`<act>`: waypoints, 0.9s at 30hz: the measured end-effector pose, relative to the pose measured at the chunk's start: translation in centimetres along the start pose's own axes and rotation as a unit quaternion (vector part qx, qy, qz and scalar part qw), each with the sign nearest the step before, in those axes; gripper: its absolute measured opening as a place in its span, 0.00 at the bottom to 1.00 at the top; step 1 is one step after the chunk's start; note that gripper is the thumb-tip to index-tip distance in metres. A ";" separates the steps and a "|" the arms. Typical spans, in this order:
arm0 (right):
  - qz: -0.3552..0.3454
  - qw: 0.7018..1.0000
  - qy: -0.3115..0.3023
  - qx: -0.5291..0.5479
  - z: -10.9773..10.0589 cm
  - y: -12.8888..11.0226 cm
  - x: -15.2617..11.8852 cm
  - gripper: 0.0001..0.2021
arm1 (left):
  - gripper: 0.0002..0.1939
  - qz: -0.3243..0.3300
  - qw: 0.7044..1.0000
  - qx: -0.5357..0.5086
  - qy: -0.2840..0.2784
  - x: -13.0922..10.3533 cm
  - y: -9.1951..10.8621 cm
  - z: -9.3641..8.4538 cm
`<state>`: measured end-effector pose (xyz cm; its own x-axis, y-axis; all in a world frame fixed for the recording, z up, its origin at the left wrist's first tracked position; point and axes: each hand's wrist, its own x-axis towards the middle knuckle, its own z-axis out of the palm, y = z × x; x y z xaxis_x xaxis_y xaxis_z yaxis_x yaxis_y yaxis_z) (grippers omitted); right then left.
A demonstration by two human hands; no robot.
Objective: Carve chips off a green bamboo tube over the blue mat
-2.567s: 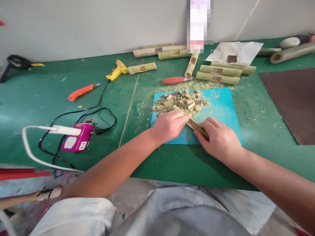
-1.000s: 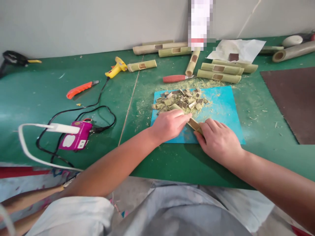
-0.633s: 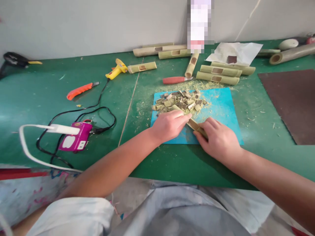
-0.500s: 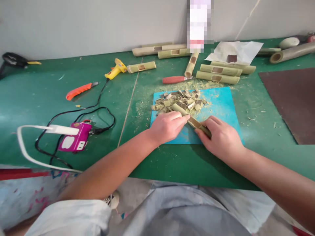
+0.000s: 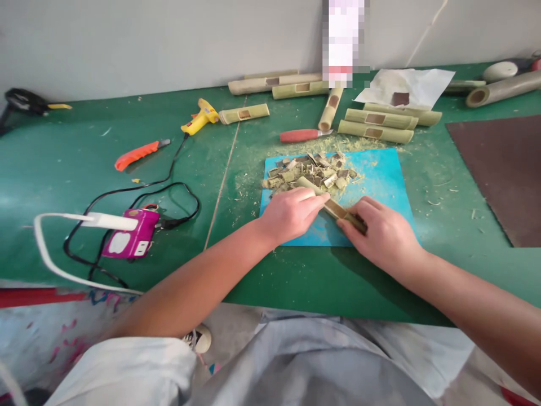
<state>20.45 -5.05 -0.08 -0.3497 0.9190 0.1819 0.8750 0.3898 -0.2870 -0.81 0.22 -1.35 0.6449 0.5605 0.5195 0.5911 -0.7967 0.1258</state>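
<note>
A short bamboo tube (image 5: 308, 183) with a long opening cut in its side lies slantwise between my two hands, over a blue mat (image 5: 382, 183). My left hand (image 5: 292, 213) grips it near the far end, its index finger reaching to the edge of the opening. Around the near end, the fingers and thumb of my right hand (image 5: 384, 232) are closed. Just beyond the tube, a heap of bamboo chips (image 5: 315, 169) covers the mat's far left part. The palm sides of both hands are hidden.
Behind the mat lie a red-handled knife (image 5: 300, 135) and several notched bamboo tubes (image 5: 376, 133). To the left are an orange utility knife (image 5: 137, 156), a yellow glue gun (image 5: 199, 118) and a purple power adapter (image 5: 133, 234) with trailing cords. A brown board (image 5: 502, 175) lies right.
The whole view has shifted very slightly. Both hands keep their hold on the bamboo tube, with hardly any visible movement against the mat.
</note>
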 end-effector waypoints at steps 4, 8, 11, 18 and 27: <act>-0.037 0.997 0.013 -0.063 -0.2 -0.3 0.0 0.10 | 0.17 -0.012 1.000 -0.025 -0.002 0.1 0.0 0.0; -0.016 0.999 -0.002 -0.040 -0.3 -0.2 0.2 0.11 | 0.18 -0.012 1.000 -0.023 -0.012 0.2 -0.1 0.0; 0.037 0.999 -0.009 -0.006 -0.3 -0.1 0.3 0.12 | 0.17 -0.007 1.000 -0.012 -0.003 0.1 -0.2 0.0; -0.012 0.998 0.005 -0.055 -0.1 -0.5 0.0 0.12 | 0.16 -0.004 1.000 -0.009 0.004 0.1 -0.2 0.0; 0.018 1.000 0.002 -0.011 -0.2 0.0 0.3 0.12 | 0.18 -0.008 1.000 -0.002 -0.003 0.2 -0.3 0.1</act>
<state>20.41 -4.82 0.14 -0.3161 0.9324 0.1754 0.8946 0.3545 -0.2719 -0.84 0.61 -1.38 0.6376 0.5751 0.5125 0.5995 -0.7883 0.1387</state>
